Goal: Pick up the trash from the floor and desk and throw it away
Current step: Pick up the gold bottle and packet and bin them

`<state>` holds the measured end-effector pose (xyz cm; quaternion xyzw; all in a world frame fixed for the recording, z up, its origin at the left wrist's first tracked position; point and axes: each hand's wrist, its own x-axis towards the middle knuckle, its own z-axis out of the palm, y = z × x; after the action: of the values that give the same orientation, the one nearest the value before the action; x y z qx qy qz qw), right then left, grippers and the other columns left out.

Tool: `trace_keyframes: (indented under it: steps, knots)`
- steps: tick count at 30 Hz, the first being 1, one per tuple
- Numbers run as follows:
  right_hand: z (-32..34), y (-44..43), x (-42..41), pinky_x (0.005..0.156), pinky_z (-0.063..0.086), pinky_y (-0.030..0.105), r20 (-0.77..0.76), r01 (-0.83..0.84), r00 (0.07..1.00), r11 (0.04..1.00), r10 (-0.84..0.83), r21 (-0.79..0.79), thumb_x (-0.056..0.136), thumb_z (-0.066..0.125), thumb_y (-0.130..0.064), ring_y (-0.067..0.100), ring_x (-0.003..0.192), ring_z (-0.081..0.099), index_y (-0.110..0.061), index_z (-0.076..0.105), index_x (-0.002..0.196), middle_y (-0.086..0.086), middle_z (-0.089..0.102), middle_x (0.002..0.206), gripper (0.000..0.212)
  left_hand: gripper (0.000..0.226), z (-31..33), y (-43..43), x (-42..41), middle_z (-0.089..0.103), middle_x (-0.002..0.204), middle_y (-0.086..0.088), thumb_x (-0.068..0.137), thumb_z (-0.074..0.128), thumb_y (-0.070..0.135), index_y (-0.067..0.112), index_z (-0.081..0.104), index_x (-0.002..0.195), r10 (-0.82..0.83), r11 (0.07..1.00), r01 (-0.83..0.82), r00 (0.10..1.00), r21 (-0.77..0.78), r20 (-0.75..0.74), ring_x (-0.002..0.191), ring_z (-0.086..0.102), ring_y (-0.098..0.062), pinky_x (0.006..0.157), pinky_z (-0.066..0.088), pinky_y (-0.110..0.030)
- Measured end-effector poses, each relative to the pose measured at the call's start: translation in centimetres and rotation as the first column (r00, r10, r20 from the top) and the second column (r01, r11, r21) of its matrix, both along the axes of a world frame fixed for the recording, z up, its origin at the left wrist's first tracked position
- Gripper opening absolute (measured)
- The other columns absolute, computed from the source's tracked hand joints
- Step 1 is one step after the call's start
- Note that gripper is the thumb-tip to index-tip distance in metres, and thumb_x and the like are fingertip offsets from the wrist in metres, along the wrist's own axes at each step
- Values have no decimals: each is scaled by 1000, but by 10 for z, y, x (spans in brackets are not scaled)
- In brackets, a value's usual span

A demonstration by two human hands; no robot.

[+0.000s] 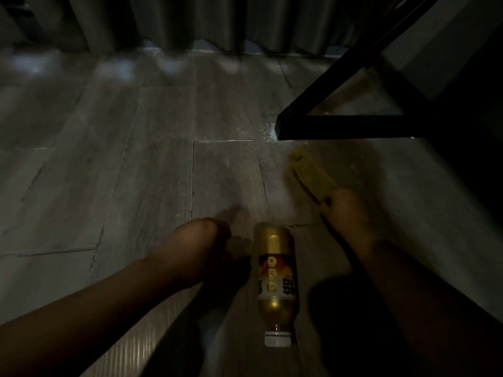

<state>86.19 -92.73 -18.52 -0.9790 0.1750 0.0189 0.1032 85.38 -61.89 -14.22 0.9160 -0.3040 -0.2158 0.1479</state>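
Head view: dim light, wood-look floor (109, 159). The right hand (343, 210) has its grip closed on one end of a yellow wrapper (307, 172), which slants up and away toward the black frame (340, 110) of a desk or chair. A bottle (276, 281) lies on its side on the floor between the two forearms, white cap toward the camera. The left hand (206, 240) sits just left of the bottle, fingers curled under; whether its grip is wide or narrow I cannot tell.

The step in hand looks like gathering both pieces. The wrapper is best lifted straight up before swinging, as the frame's foot is near its far end. The bottle will likely roll, so wrap it around the middle rather than nudging it.

Left of the bottle the floor is open up to the curtain (163, 20); the right is hemmed in by the frame and deep shadow.
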Motion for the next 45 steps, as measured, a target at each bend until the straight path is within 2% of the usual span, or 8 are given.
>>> trace_keyframes:
  steps: [7, 17, 22, 26, 33, 37, 40, 45]
  knots:
    - [56, 64, -4, 70, 44, 31, 133, -322, 933, 940, 335, -112, 89, 54, -21, 27, 83, 59, -11, 72, 93, 11, 65, 93, 21, 54, 31, 27, -6, 54, 124, 5, 86, 64, 35, 27, 44, 135, 9, 997, 3, 988, -74, 152, 104, 58, -10, 86, 51, -26]
    - [119, 203, -33, 70, 38, 29, -31, -772, 613, 591, 789, -234, 92, 46, -27, 22, 88, 58, -15, 63, 103, 3, 59, 102, 24, 68, 81, 127, -45, 42, 137, -2, 80, 69, 37, 18, 39, 139, -2, 992, 63, 881, -113, 473, 119, 47, -19, 95, 46, -33]
    - [143, 266, -68, 64, 33, 29, 4, -886, 428, 420, 904, -195, 91, 50, -27, 22, 82, 57, -17, 67, 96, 3, 59, 94, 21, 63, 92, 172, -64, 48, 131, 1, 82, 64, 45, 22, 42, 136, 2, 996, -37, 915, 79, 403, 114, 50, -19, 95, 45, -35]
    - [158, 314, -91, 60, 34, 25, 18, -936, 320, 319, 947, -151, 83, 62, -21, 18, 73, 59, -16, 69, 83, 1, 61, 81, 9, 29, 95, 215, -88, 54, 118, 4, 90, 54, 37, 24, 59, 116, 48, 990, -87, 944, 108, 326, 104, 55, -15, 89, 47, -32]
    - [151, 383, -96, 74, 41, 25, 71, -948, 284, 291, 956, -130, 92, 49, -29, 17, 94, 57, -19, 65, 104, 1, 60, 101, 23, 30, 91, 297, -123, 62, 106, -1, 98, 40, 32, 18, 66, 104, 200, 958, -247, 940, 146, 277, 97, 60, -18, 86, 46, -33]
    - [144, 415, -93, 81, 41, 26, 90, -945, 298, 307, 950, -116, 91, 50, -33, 17, 104, 52, -22, 59, 118, 0, 56, 111, 31, 26, 89, 348, -142, 62, 104, -2, 97, 44, 27, 16, 66, 106, 407, 883, -451, 874, 127, 266, 94, 61, -18, 83, 49, -30]
    - [135, 440, -92, 88, 39, 26, 38, -949, 290, 292, 956, -117, 93, 43, -37, 16, 111, 48, -24, 54, 123, -2, 53, 118, 35, 21, 87, 385, -152, 62, 98, -1, 96, 45, 22, 16, 65, 98, 558, 767, -620, 772, 168, 304, 92, 62, -17, 67, 49, -22]
    - [124, 482, -93, 92, 39, 25, -33, -965, 255, 252, 966, -76, 93, 44, -35, 14, 115, 46, -22, 52, 127, -3, 51, 123, 37, 21, 75, 442, -163, 61, 94, -9, 95, 44, 13, 10, 65, 98, 747, 559, -810, 584, 175, 317, 87, 61, -25, 78, 52, -36]
